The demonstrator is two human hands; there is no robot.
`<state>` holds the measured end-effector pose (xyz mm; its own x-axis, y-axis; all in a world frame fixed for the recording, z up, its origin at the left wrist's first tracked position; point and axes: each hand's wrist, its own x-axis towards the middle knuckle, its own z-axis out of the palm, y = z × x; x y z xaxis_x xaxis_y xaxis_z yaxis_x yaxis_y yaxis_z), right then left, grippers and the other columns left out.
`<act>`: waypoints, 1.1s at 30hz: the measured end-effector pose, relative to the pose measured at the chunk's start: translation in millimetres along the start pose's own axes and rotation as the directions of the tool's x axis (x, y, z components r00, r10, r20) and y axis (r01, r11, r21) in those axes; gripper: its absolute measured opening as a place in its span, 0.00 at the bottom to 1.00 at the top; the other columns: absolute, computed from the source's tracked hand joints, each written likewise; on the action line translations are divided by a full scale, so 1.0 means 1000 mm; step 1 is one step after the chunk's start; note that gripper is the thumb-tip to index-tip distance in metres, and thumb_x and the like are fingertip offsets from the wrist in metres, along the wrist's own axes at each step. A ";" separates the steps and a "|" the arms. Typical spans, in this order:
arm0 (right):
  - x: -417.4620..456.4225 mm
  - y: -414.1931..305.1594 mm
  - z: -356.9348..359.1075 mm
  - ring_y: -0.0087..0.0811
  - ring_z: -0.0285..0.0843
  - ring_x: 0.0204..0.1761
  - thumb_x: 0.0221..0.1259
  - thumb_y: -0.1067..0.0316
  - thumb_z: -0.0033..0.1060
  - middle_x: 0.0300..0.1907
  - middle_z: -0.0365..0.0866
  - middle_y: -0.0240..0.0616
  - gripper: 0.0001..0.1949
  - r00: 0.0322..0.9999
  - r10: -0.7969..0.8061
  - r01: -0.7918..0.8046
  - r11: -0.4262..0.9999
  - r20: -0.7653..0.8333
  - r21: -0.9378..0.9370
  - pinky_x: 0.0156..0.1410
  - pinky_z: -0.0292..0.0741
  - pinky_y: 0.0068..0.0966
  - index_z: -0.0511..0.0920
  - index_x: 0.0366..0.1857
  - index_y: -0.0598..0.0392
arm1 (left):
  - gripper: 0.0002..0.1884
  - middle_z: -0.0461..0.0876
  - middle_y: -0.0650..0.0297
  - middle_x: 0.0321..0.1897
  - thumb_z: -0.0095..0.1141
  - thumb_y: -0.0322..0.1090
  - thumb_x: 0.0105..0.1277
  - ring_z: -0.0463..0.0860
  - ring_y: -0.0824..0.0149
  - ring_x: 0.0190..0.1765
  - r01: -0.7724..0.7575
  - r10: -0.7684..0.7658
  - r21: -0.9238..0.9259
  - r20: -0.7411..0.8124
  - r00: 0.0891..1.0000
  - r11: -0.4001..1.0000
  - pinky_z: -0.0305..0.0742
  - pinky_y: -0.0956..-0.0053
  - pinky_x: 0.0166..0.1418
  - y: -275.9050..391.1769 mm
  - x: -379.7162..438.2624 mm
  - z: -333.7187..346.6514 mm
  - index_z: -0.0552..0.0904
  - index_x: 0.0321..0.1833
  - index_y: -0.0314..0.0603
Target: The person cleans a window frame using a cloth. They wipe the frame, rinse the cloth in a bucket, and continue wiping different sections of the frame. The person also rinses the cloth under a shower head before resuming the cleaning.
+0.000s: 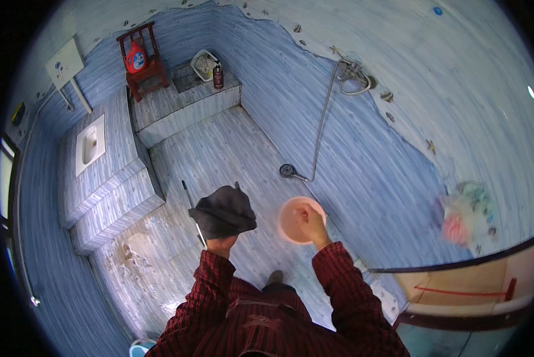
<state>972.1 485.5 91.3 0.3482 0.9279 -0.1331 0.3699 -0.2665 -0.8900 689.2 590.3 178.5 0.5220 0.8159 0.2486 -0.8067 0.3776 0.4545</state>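
A dark grey cloth cap [224,212], soft and folded, rests over the fingers of my left hand [221,245]. Only the base of that hand shows below the cloth, and the cap covers its fingers. To the right, my right hand [309,221] overlaps a round pink plastic basin [287,230], its fingers curled within the basin's outline. The basin's left edge is blurred. Whether those fingers grip the basin or are above it, I cannot tell. Beyond the basin, a hand shower head [288,170] hangs low on its hose [322,129].
A thin stick with a dark tip [185,186] lies left of the cap. Wet brown dirt [130,256] marks the floor. The raised step [115,223] holds a squat toilet [90,143]. A wooden chair [147,73] carries a red detergent bottle [136,60] beside a pump bottle [217,76].
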 end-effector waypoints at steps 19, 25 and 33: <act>0.575 0.064 -0.172 0.41 0.75 0.72 0.69 0.57 0.75 0.71 0.75 0.51 0.39 0.985 -0.147 0.149 0.989 -0.088 0.024 0.78 0.69 0.37 0.64 0.76 0.66 | 0.23 0.76 0.58 0.23 0.53 0.61 0.67 0.82 0.48 0.32 0.290 0.300 0.822 -0.472 0.829 0.491 0.77 0.50 0.42 -0.205 0.116 -0.184 0.78 0.36 0.47; 0.470 0.134 -0.024 0.32 0.82 0.50 0.81 0.46 0.56 0.40 0.83 0.36 0.20 0.926 0.076 -0.202 0.927 0.370 0.315 0.67 0.75 0.36 0.82 0.40 0.55 | 0.33 0.81 0.52 0.30 0.47 0.72 0.75 0.86 0.41 0.35 0.319 0.173 0.744 -0.500 0.848 0.587 0.82 0.42 0.38 -0.268 0.150 -0.196 0.76 0.44 0.41; 0.378 -0.068 0.011 0.27 0.68 0.36 0.84 0.41 0.47 0.22 0.60 0.25 0.26 0.798 -0.268 -0.401 0.434 0.540 0.807 0.69 0.69 0.41 0.62 0.24 0.43 | 0.45 0.82 0.48 0.37 0.39 0.83 0.70 0.85 0.35 0.42 0.276 0.095 0.437 -0.657 0.748 0.856 0.79 0.38 0.49 -0.299 0.172 -0.241 0.80 0.43 0.37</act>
<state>1069.2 857.2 96.6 -0.2863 0.9525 -0.1034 -0.6742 -0.2770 -0.6847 953.4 723.4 -120.5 0.1323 0.9336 -0.3329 -0.4256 0.3568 0.8316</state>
